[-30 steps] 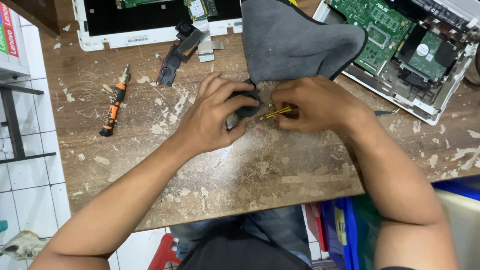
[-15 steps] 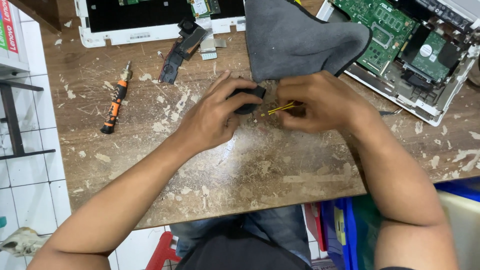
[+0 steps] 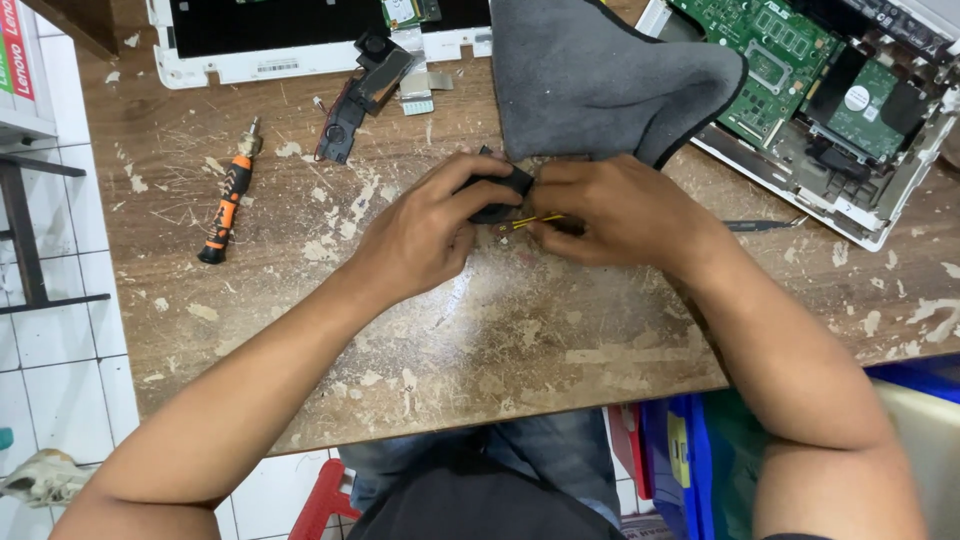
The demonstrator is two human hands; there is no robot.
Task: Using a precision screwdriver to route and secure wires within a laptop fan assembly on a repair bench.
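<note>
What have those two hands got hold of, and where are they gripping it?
The left hand grips a small black part by its body. The right hand pinches the thin yellow wires that run from it. How far along the wires is hidden.

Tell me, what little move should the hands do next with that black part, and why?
Probably a gentle tug on the thin yellow wires: the left hand pinches the small black part, the right hand grips the wires at its edge, and they still look attached.
</note>
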